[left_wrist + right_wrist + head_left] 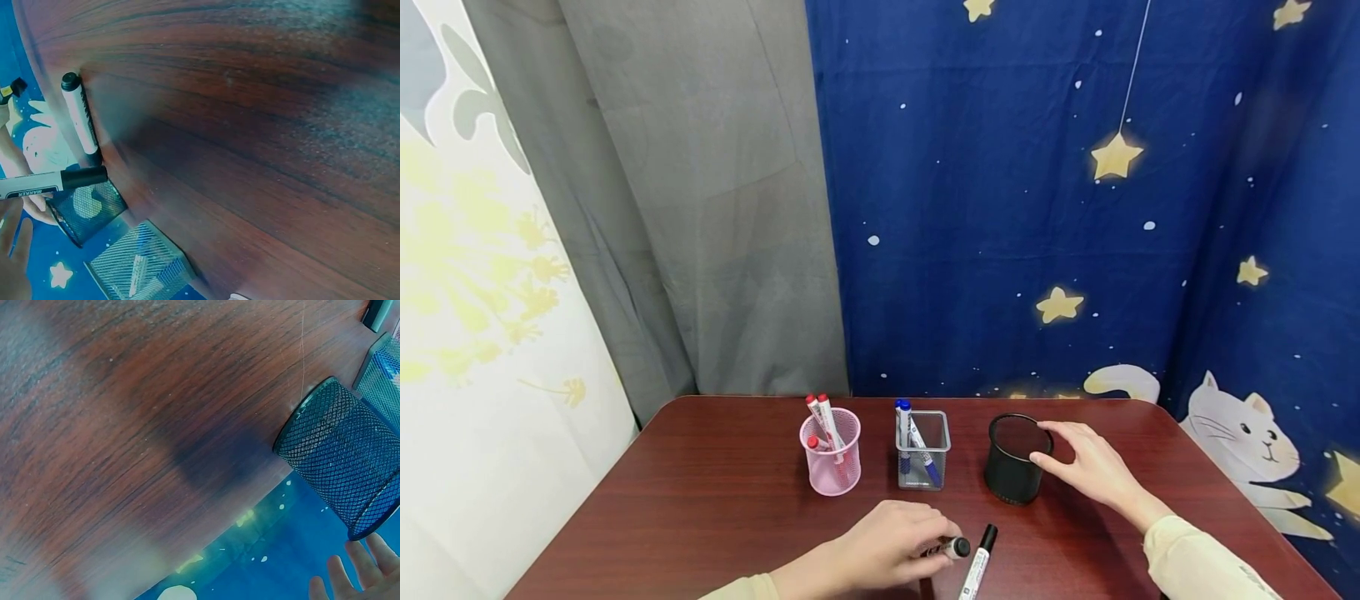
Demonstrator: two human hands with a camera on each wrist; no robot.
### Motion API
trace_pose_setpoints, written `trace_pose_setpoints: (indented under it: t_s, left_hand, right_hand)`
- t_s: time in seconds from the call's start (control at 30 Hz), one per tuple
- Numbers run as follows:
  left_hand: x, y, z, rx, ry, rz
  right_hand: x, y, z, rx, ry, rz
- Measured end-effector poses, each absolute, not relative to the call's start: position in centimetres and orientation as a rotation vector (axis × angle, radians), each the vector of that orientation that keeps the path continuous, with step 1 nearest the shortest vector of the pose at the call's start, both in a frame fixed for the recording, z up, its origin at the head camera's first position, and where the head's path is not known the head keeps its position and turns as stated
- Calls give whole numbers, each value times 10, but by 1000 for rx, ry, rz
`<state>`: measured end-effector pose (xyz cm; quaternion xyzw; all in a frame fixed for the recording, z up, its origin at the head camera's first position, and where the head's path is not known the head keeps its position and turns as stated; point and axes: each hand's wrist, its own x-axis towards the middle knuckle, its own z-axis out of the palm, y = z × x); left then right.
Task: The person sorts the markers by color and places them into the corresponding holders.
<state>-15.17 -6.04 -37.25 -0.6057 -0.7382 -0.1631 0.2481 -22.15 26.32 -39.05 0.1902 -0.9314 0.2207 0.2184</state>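
My left hand (pixel 887 546) grips a black-capped marker (pixel 31 184) just above the table, its cap pointing right in the head view. Right beside it, a second black-capped marker (pixel 977 562) lies on the tabletop. My right hand (pixel 1093 467) is at the black mesh pen holder (pixel 1013 475), with its fingers spread loosely and fingertips right at the rim. No marker shows inside this round holder. From the right wrist view, the holder (pixel 344 456) stands upright on the table with fingers (pixel 362 562) by its rim.
A square grey mesh holder (pixel 922 479) with blue-capped markers stands left of the black one. Farther left is a round pink holder (pixel 833 479) with red-capped markers. The brown table (pixel 715 467) ends at a grey curtain (pixel 700 208) and a blue star-patterned curtain (pixel 970 208).
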Motion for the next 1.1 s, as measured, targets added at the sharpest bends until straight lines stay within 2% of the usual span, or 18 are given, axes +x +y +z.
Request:
trace_pose_setpoints:
  t_s: [0.6, 1.1]
  left_hand:
    - [-156, -56, -364, -1554, -2150, -1048]
    - [-165, -50, -359, -1524, -2185, -1167]
  right_hand:
    - [-222, 263, -391, 522, -2581, 608]
    - [-221, 263, -389, 519, -2590, 611]
